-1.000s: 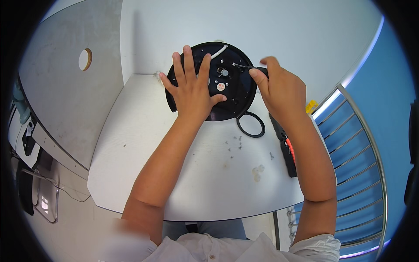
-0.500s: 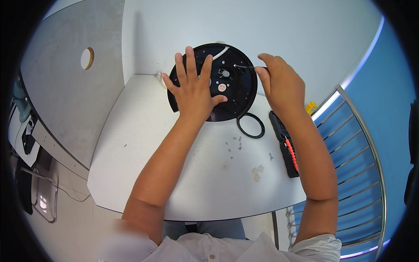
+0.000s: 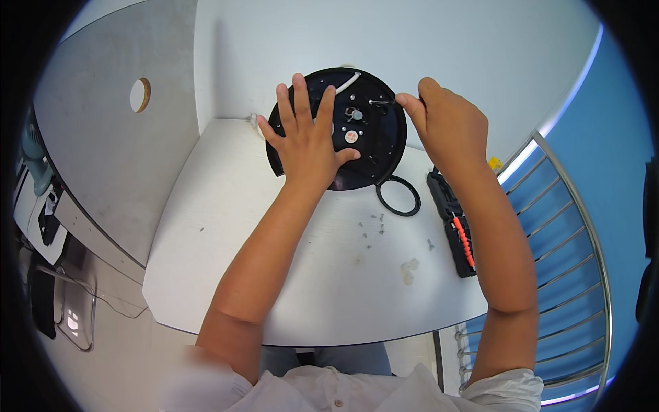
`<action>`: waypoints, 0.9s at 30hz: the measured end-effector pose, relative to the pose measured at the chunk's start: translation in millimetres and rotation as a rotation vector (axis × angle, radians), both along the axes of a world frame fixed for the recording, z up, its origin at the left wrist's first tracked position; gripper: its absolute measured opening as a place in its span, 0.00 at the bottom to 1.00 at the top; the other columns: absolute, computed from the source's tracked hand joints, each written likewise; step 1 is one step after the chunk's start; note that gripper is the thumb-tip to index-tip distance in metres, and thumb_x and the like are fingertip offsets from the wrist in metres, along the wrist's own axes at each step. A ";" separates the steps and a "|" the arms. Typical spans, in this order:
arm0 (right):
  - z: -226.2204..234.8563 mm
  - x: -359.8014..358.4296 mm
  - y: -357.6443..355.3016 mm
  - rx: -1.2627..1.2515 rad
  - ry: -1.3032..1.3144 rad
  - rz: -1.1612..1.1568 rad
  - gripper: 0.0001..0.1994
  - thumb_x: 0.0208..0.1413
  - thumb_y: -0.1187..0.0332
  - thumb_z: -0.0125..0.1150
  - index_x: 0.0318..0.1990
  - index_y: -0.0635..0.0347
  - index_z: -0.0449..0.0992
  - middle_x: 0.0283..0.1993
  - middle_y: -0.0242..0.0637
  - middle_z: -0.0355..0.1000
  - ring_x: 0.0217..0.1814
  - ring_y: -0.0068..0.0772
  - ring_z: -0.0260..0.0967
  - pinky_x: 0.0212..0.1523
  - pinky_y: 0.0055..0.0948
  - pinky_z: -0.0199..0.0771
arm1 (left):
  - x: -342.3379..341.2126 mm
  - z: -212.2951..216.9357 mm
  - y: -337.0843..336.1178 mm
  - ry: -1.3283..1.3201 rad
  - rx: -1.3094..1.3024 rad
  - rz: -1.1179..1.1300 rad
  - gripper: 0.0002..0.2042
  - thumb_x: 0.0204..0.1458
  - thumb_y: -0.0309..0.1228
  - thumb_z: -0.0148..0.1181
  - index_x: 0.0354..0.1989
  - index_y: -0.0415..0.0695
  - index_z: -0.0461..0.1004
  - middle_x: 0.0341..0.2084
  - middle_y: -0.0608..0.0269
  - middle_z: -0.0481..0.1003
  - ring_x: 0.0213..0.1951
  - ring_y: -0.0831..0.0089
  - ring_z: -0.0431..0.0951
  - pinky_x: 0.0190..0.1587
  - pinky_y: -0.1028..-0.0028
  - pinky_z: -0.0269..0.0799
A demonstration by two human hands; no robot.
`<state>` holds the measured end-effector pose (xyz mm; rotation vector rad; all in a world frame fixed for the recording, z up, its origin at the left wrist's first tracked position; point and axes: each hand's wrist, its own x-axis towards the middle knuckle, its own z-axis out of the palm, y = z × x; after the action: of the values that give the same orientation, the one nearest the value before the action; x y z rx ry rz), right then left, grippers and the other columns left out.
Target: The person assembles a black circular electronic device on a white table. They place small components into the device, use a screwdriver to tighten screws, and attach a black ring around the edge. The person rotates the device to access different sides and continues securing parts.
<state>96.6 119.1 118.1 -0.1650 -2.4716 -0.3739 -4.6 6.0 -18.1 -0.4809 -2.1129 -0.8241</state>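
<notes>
A round black appliance base (image 3: 381, 147) leans at the far side of the white table, its screw-studded face toward me. My left hand (image 3: 307, 147) lies on its left half, fingers spread. My right hand (image 3: 446, 123) is closed round a screwdriver (image 3: 384, 103); its handle is hidden in the fist. The thin shaft points left, with its tip at a screw spot on the base's upper right. Near the middle of the base are a metal fitting (image 3: 355, 115) and a round white sticker (image 3: 351, 136). A white cable (image 3: 348, 83) runs at the top.
A black ring (image 3: 398, 196) adjoins the base's lower edge. Several small screws (image 3: 382, 225) lie scattered on the white table (image 3: 322, 295). Beside my right forearm is an open black tool case (image 3: 446, 196) with an orange flexible shaft (image 3: 463, 240). A metal railing (image 3: 583, 213) stands to the right.
My right hand has shifted slightly right and turned, its fingers closing more tightly round the screwdriver. My left hand stays spread on the base. The whole view has moved a little.
</notes>
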 end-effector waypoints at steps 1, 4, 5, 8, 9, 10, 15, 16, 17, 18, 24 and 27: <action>-9.6 -6.2 8.4 0.013 0.097 0.104 0.17 0.56 0.55 0.58 0.38 0.59 0.67 0.31 0.39 0.73 0.32 0.42 0.72 0.29 0.36 0.71 | 0.0 0.5 0.1 0.000 0.000 -0.002 0.54 0.24 0.47 0.79 0.66 0.61 0.54 0.71 0.55 0.35 0.72 0.52 0.32 0.61 0.33 0.34; -14.3 -5.2 16.4 0.024 0.244 0.380 0.15 0.56 0.57 0.58 0.38 0.60 0.67 0.31 0.40 0.72 0.33 0.44 0.72 0.31 0.37 0.72 | 3.9 5.4 -2.8 -0.045 -0.036 0.024 0.54 0.25 0.47 0.79 0.67 0.61 0.54 0.71 0.54 0.35 0.72 0.52 0.32 0.61 0.33 0.35; -14.2 -2.9 17.3 0.022 0.268 0.465 0.15 0.56 0.58 0.58 0.37 0.60 0.67 0.31 0.40 0.72 0.34 0.44 0.72 0.31 0.37 0.72 | 4.1 5.4 -2.8 -0.044 -0.048 0.036 0.54 0.25 0.48 0.79 0.67 0.61 0.54 0.71 0.54 0.34 0.72 0.52 0.32 0.62 0.34 0.35; -6.9 0.1 18.2 -0.022 0.102 0.414 0.14 0.55 0.60 0.59 0.38 0.61 0.67 0.31 0.40 0.72 0.35 0.45 0.72 0.33 0.37 0.72 | 4.9 6.8 -2.3 -0.029 -0.053 0.057 0.54 0.24 0.48 0.79 0.67 0.62 0.54 0.71 0.53 0.35 0.72 0.51 0.33 0.62 0.34 0.37; -6.0 0.8 18.8 0.011 0.081 0.387 0.14 0.55 0.60 0.60 0.38 0.61 0.67 0.31 0.41 0.72 0.35 0.45 0.72 0.33 0.38 0.72 | 5.2 6.9 -1.9 -0.031 -0.052 0.055 0.54 0.24 0.49 0.79 0.67 0.62 0.54 0.71 0.53 0.35 0.71 0.51 0.33 0.61 0.34 0.37; -5.6 1.7 19.3 0.043 0.061 0.361 0.15 0.55 0.59 0.60 0.38 0.61 0.67 0.31 0.41 0.73 0.34 0.45 0.73 0.32 0.38 0.72 | 5.9 7.1 -1.3 -0.037 -0.060 0.053 0.54 0.24 0.49 0.79 0.67 0.62 0.54 0.71 0.53 0.35 0.71 0.51 0.33 0.62 0.35 0.37; 5.8 0.7 2.0 0.067 -0.053 0.060 0.17 0.55 0.56 0.59 0.39 0.60 0.67 0.31 0.41 0.73 0.30 0.44 0.73 0.27 0.39 0.72 | 6.5 7.4 -2.1 -0.052 -0.082 0.069 0.55 0.24 0.49 0.78 0.67 0.62 0.53 0.71 0.53 0.34 0.71 0.51 0.32 0.62 0.35 0.36; 4.5 -2.4 -1.3 0.055 -0.069 0.019 0.17 0.56 0.55 0.58 0.39 0.60 0.66 0.31 0.41 0.73 0.29 0.44 0.73 0.27 0.39 0.72 | 6.1 6.8 -2.5 -0.046 -0.078 0.059 0.54 0.25 0.49 0.78 0.67 0.61 0.54 0.71 0.53 0.34 0.71 0.51 0.32 0.61 0.34 0.36; 3.2 -3.7 -1.9 0.042 -0.084 -0.024 0.17 0.56 0.54 0.58 0.39 0.60 0.66 0.31 0.41 0.73 0.28 0.44 0.73 0.26 0.39 0.72 | 5.8 6.1 -2.6 -0.039 -0.076 0.046 0.54 0.26 0.49 0.78 0.67 0.59 0.54 0.71 0.52 0.34 0.71 0.50 0.31 0.61 0.33 0.35; -0.3 -5.4 1.4 0.008 0.005 0.074 0.17 0.57 0.54 0.57 0.40 0.60 0.66 0.31 0.42 0.73 0.29 0.44 0.74 0.27 0.39 0.73 | 5.3 5.7 -2.5 -0.032 -0.073 0.033 0.53 0.26 0.49 0.78 0.67 0.58 0.54 0.71 0.52 0.34 0.71 0.50 0.30 0.60 0.32 0.35; -8.4 -1.9 14.1 -0.026 0.124 0.378 0.17 0.57 0.55 0.56 0.40 0.60 0.66 0.31 0.42 0.72 0.32 0.45 0.74 0.28 0.39 0.73 | 4.2 6.1 -0.8 -0.015 -0.067 0.046 0.53 0.26 0.49 0.78 0.66 0.59 0.55 0.71 0.52 0.34 0.71 0.50 0.31 0.60 0.32 0.35; -7.1 -2.8 13.4 0.024 0.102 0.294 0.17 0.57 0.54 0.57 0.38 0.60 0.68 0.31 0.40 0.72 0.33 0.42 0.74 0.28 0.37 0.73 | 4.4 6.7 -1.8 -0.035 -0.072 0.048 0.53 0.25 0.48 0.78 0.66 0.59 0.55 0.71 0.52 0.34 0.71 0.50 0.32 0.60 0.32 0.35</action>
<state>93.8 132.5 111.1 0.1841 -2.3445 -0.2607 -0.3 4.2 -11.5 -0.4553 -2.1839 -0.7363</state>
